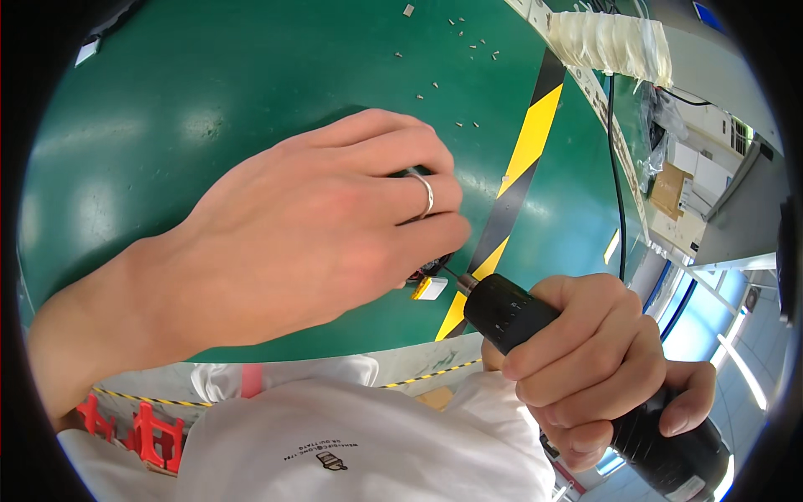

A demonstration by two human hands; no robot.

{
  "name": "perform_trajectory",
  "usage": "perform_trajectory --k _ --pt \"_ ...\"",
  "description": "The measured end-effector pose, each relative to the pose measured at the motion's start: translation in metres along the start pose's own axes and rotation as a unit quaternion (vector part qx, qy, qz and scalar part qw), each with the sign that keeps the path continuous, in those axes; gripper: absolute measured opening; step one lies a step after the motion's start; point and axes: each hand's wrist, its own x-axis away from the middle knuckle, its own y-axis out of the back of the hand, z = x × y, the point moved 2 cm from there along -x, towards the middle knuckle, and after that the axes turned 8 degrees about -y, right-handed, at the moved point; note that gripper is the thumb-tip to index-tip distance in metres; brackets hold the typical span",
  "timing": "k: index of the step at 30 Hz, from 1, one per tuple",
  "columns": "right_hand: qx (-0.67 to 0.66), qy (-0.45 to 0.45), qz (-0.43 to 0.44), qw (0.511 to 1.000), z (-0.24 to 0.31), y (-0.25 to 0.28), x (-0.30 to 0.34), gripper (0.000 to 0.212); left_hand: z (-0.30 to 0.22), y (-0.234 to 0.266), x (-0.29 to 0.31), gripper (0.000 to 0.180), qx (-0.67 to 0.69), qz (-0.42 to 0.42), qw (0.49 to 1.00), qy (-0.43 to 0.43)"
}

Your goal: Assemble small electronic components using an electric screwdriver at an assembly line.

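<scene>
My left hand [326,209], a ring on one finger, curls over a small dark device on the green table and hides most of it. Beside its fingertips, a small silver battery pouch [431,289] with a yellow edge sticks out from the device. My right hand [598,360] is wrapped round a black electric screwdriver [510,309], tilted with its tip pointing up and left. The thin bit reaches to the device's edge under my left fingers; whether it touches a screw I cannot tell.
Several tiny screws [473,46] lie scattered on the green table [209,75] toward the far side. Yellow and black striped tape [535,125] runs along the right. A black cable [616,167] hangs past the table's right edge. Red stools [159,435] stand below at the left.
</scene>
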Motion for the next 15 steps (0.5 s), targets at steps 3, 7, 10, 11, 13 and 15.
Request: perform_trajectory --k 3,7,10,11,13,15 --pt "0.006 -0.035 -0.006 0.999 -0.001 0.0 -0.006 0.046 0.0 0.0 0.001 0.045 -0.006 -0.001 1.0 0.001" --pt "0.0 -0.02 -0.033 0.999 -0.004 -0.002 -0.007 0.044 0.001 0.0 0.002 0.046 -0.007 -0.005 1.0 0.0" --pt "-0.038 0.038 -0.068 0.996 -0.006 -0.004 -0.011 0.04 0.0 0.001 0.002 0.047 -0.025 0.006 1.0 0.006" --pt "-0.041 0.053 -0.102 0.992 -0.004 -0.002 -0.012 0.039 -0.001 0.0 -0.001 0.042 -0.002 -0.013 1.0 -0.016" --pt "-0.043 0.061 -0.13 0.989 0.0 0.003 -0.013 0.035 -0.001 0.0 -0.006 0.038 0.02 -0.032 0.998 -0.041" --pt "-0.061 0.068 -0.145 0.985 -0.001 -0.001 -0.014 0.034 -0.002 0.004 -0.004 0.027 0.008 -0.037 0.998 -0.046"
